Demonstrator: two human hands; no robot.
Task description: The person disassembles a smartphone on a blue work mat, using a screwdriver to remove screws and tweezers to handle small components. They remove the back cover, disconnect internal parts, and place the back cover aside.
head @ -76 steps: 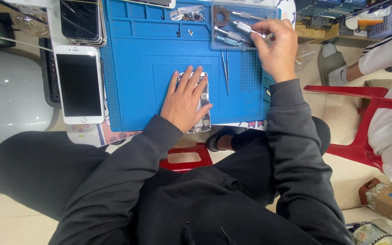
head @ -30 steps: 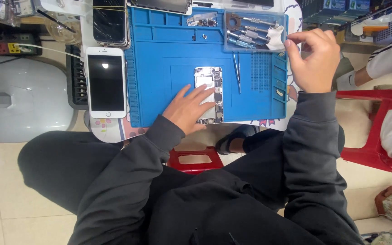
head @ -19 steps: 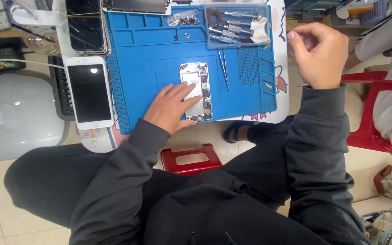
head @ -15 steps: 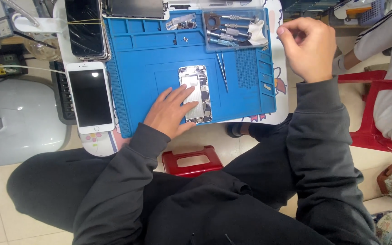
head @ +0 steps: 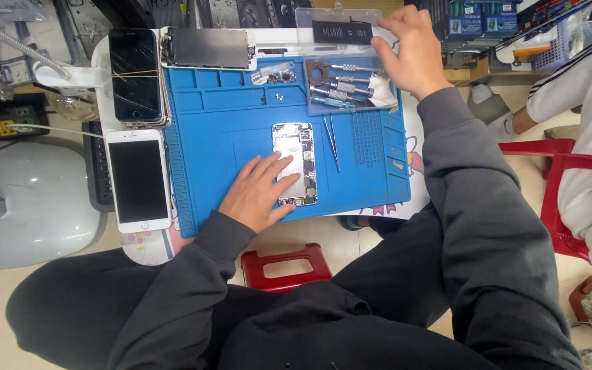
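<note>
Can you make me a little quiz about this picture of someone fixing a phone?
1. True or false: the left hand rests on the opened phone on the blue mat.
2. Where is the right hand? A) on the white phone B) at the clear tool tray C) on the red stool
3. What thin tool lies just right of the opened phone?

Key: 1 true. 2 B. 3 tweezers.
</note>
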